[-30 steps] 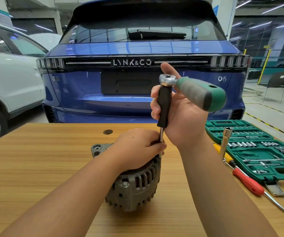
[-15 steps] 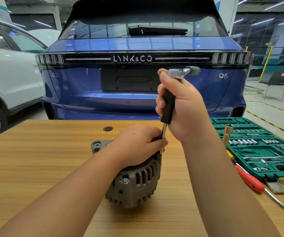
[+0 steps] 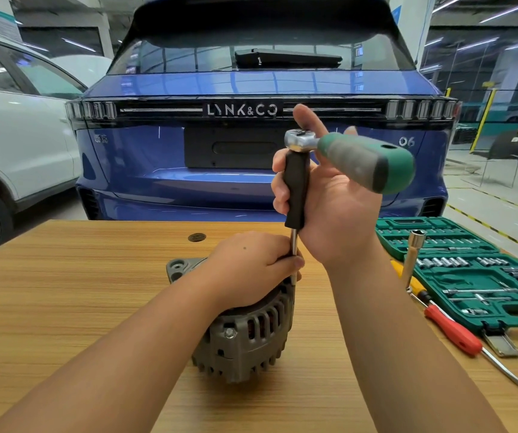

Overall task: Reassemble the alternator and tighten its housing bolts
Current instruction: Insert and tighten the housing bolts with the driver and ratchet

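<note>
Swung back toward the camera, the ratchet's green handle (image 3: pixel 367 164) points right; right hand (image 3: pixel 329 210) grips its upright black extension (image 3: pixel 295 189), left hand (image 3: pixel 251 267) clasps the alternator (image 3: pixel 245 335).

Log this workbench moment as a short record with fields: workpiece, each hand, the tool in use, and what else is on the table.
workpiece: alternator standing on the wooden table
left hand: left hand grips the top of the alternator and steadies the driver's metal shaft
right hand: right hand curled round the black extension handle
tool: green-handled ratchet sits on top of the extension, handle pointing right
visible bolt: housing bolt on the near side
nearby: open green socket set, red screwdriver
</note>
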